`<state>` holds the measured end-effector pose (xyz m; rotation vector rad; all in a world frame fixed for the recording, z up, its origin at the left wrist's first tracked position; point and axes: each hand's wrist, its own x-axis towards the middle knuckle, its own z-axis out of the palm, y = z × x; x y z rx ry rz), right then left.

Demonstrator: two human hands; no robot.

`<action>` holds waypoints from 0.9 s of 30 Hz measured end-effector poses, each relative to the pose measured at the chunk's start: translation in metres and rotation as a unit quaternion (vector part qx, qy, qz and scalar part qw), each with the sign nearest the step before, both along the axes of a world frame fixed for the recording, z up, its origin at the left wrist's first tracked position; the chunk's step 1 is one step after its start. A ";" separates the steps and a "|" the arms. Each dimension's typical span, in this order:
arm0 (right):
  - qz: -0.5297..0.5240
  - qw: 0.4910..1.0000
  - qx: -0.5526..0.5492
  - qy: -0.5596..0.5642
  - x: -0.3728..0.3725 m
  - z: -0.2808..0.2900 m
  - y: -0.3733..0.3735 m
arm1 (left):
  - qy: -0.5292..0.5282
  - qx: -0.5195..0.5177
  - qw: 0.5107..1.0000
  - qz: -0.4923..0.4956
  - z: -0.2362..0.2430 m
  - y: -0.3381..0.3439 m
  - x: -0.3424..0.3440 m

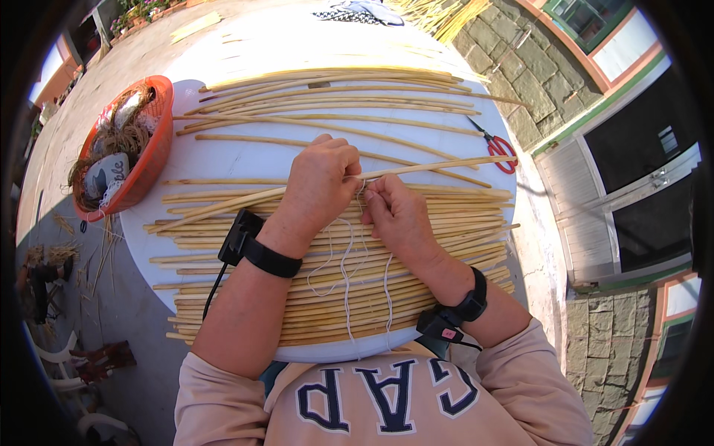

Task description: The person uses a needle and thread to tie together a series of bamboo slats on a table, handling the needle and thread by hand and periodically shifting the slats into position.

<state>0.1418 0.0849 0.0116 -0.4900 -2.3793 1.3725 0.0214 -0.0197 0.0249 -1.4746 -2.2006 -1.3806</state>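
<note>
1. Everything was carried by a round white table [216, 160], whose far part was washed out by bright sunlight.
2. The near half was covered by a broad row of pale peeled sticks [468, 221], laid crosswise side by side, their ends unevenly matched at both sides.
3. Over that row, lengths of white string [346, 275] were trailed toward the near edge, 1 of them loosely looped.
4. The far side was occupied by a looser group of sticks [387, 74], also laid crosswise.
5. Between the 2 groups, a few loose sticks [245, 138] were scattered at a slant, with bare white surface left around them.
6. At the right edge, 1 pair of red-handled scissors [494, 141] was placed near the stick ends.
</note>
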 end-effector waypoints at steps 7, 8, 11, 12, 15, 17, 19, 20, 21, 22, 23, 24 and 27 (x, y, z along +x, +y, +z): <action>0.012 1.000 0.002 -0.023 0.001 -0.001 0.002 | -0.010 -0.010 1.000 0.002 -0.002 0.000 -0.001; 0.011 1.000 0.004 -0.027 0.001 -0.001 0.002 | -0.011 -0.011 1.000 0.003 -0.002 0.001 -0.001; 0.010 1.000 -0.005 -0.026 0.001 -0.001 0.002 | -0.025 -0.025 0.999 0.005 -0.002 0.000 -0.001; 0.006 1.000 -0.008 -0.018 0.000 -0.002 0.001 | -0.031 -0.031 0.999 0.005 -0.002 0.001 -0.001; -0.002 1.000 -0.017 -0.001 -0.001 -0.002 0.001 | -0.031 -0.030 0.999 0.006 -0.001 0.001 -0.001; -0.003 0.999 -0.036 -0.006 0.000 -0.002 0.001 | -0.026 -0.029 0.999 0.005 -0.002 0.001 -0.001; 0.001 1.000 -0.020 -0.006 0.000 -0.001 0.001 | -0.021 -0.025 0.999 0.005 -0.002 0.001 -0.001; 0.000 0.999 -0.029 -0.015 0.000 -0.001 0.001 | -0.017 -0.020 1.000 0.004 -0.002 0.001 -0.001; 0.004 1.000 -0.020 -0.008 0.000 0.000 0.001 | -0.014 -0.015 1.000 0.003 -0.002 0.001 -0.001; 0.006 1.000 -0.022 -0.008 0.000 0.000 0.001 | -0.015 -0.015 1.000 0.003 -0.003 0.001 -0.001; 0.005 0.999 -0.034 -0.013 0.000 0.000 0.001 | -0.015 -0.015 1.000 0.003 -0.003 0.001 -0.001; 0.006 1.000 -0.024 -0.008 0.000 0.000 0.001 | -0.015 -0.013 1.000 0.003 -0.003 0.002 0.000; 0.006 1.000 -0.023 -0.007 0.000 0.000 0.001 | 0.006 0.007 1.000 0.001 -0.004 0.002 0.000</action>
